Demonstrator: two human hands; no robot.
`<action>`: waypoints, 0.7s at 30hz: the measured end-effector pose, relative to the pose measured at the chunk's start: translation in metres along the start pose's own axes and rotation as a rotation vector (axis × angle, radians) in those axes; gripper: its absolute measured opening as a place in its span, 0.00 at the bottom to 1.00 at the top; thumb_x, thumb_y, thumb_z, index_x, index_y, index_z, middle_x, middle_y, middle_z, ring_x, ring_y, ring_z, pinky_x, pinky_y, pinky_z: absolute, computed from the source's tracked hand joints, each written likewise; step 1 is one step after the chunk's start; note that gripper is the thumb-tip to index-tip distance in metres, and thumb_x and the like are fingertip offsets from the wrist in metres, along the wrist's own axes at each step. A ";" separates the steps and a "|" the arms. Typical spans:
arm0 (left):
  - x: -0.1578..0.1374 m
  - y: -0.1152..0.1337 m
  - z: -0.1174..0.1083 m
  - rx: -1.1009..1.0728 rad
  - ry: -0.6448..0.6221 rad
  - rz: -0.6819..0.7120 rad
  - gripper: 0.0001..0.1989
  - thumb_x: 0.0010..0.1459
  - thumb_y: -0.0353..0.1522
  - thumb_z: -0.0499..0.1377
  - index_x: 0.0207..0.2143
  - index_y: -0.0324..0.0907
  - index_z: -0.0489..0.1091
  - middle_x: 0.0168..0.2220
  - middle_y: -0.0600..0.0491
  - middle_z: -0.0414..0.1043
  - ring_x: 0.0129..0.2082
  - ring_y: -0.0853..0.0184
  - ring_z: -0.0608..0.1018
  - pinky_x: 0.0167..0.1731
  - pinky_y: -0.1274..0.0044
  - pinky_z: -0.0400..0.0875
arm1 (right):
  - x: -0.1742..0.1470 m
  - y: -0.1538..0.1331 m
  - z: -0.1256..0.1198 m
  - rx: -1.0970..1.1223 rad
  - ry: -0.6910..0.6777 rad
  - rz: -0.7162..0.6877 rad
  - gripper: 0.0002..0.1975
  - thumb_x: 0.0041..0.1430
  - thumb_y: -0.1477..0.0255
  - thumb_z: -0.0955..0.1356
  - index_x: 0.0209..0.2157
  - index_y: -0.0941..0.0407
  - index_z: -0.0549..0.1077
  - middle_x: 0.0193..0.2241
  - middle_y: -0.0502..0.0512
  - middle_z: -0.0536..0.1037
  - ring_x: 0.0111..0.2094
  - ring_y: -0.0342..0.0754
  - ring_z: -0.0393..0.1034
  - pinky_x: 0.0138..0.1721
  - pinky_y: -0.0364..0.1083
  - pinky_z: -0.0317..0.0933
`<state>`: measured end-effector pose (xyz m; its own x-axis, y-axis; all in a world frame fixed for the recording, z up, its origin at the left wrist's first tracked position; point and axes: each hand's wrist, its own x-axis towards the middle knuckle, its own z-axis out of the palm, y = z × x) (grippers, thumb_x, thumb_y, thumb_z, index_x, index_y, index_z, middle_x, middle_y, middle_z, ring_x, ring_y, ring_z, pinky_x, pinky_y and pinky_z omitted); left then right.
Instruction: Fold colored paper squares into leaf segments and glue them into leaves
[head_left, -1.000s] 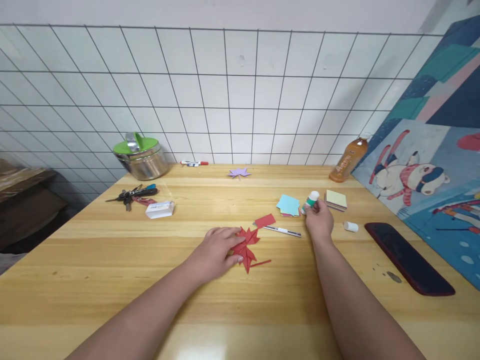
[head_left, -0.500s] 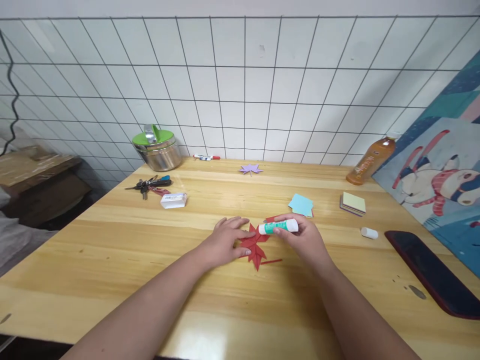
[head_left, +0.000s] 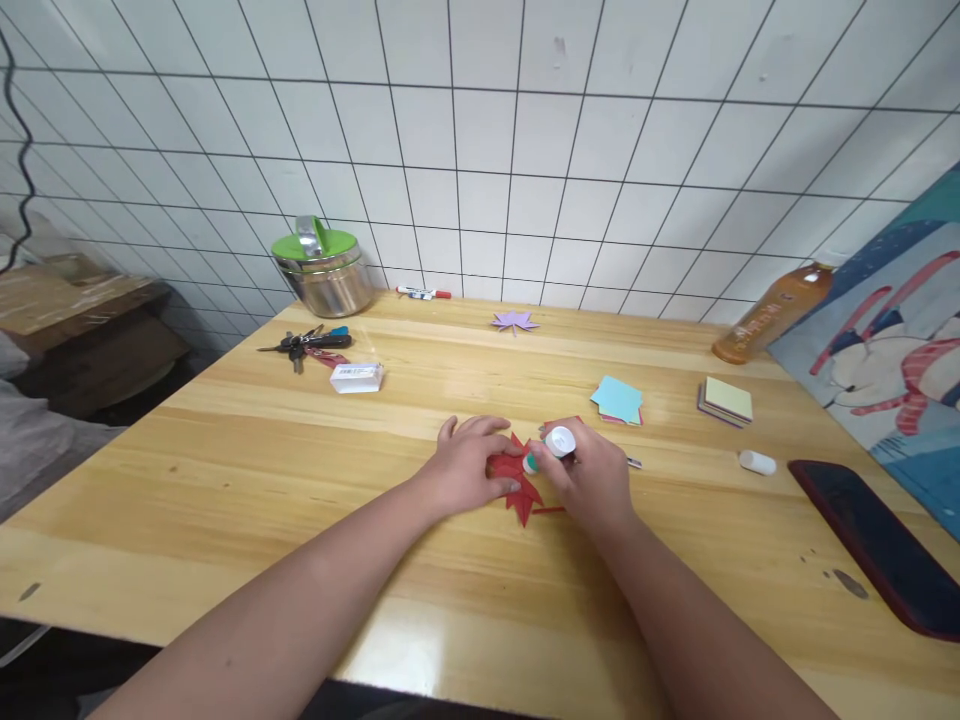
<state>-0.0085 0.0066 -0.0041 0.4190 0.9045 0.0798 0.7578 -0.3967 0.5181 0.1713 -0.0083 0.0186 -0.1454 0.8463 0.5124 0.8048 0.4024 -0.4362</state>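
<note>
A red folded-paper maple leaf [head_left: 529, 495] lies flat near the middle of the table. My left hand [head_left: 476, 465] rests on its left side, fingers spread and pressing it down. My right hand [head_left: 596, 470] is closed round a white and green glue stick [head_left: 561, 441], tilted so its base faces me and its tip end is at the leaf. Whether the tip touches the paper is hidden. Just below lies a thin red paper strip [head_left: 549, 511], partly covered by my right hand. More red paper [head_left: 574, 420] shows behind that hand.
Beyond are a purple paper leaf [head_left: 514, 321], blue sticky notes [head_left: 617, 398], a yellow note stack [head_left: 726, 400] and a white eraser [head_left: 357, 378]. Right: glue cap [head_left: 757, 462], phone [head_left: 877, 540], drink bottle [head_left: 776, 310]. Left: keys [head_left: 307, 343], green-lidded steel pot [head_left: 326, 270]. A marker [head_left: 424, 293] lies by the wall.
My right hand has turned the glue stick from nearly level to tilted, its tip end brought down toward the leaf. My left hand stays on the leaf. The view has shifted slightly.
</note>
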 end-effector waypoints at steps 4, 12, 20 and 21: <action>0.000 0.001 0.000 0.005 0.007 -0.004 0.17 0.45 0.44 0.61 0.40 0.53 0.69 0.55 0.55 0.61 0.56 0.56 0.61 0.55 0.53 0.38 | -0.001 -0.002 0.011 -0.085 -0.025 -0.123 0.15 0.57 0.59 0.62 0.27 0.55 0.69 0.21 0.49 0.73 0.24 0.42 0.66 0.25 0.41 0.49; 0.000 0.002 -0.002 0.032 -0.055 -0.002 0.20 0.47 0.41 0.60 0.45 0.54 0.66 0.58 0.54 0.58 0.58 0.54 0.57 0.55 0.49 0.36 | -0.001 -0.004 0.019 -0.192 -0.058 -0.146 0.17 0.58 0.58 0.60 0.25 0.55 0.68 0.20 0.50 0.72 0.23 0.43 0.65 0.24 0.42 0.46; -0.009 0.005 0.002 0.100 -0.129 0.077 0.22 0.57 0.35 0.51 0.55 0.54 0.55 0.63 0.54 0.47 0.62 0.56 0.50 0.55 0.49 0.30 | -0.003 -0.002 0.024 -0.147 -0.080 -0.116 0.15 0.57 0.59 0.61 0.26 0.55 0.68 0.21 0.51 0.72 0.25 0.45 0.66 0.26 0.42 0.50; -0.009 0.006 0.002 0.105 -0.136 0.076 0.22 0.58 0.35 0.51 0.55 0.55 0.54 0.63 0.54 0.47 0.62 0.56 0.50 0.55 0.49 0.30 | -0.003 -0.001 0.023 -0.140 -0.084 -0.105 0.15 0.56 0.59 0.62 0.25 0.55 0.68 0.21 0.51 0.72 0.25 0.45 0.66 0.26 0.42 0.50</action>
<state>-0.0068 -0.0043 -0.0039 0.5351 0.8448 -0.0047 0.7667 -0.4833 0.4226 0.1571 -0.0029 0.0004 -0.2752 0.8307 0.4839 0.8542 0.4422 -0.2734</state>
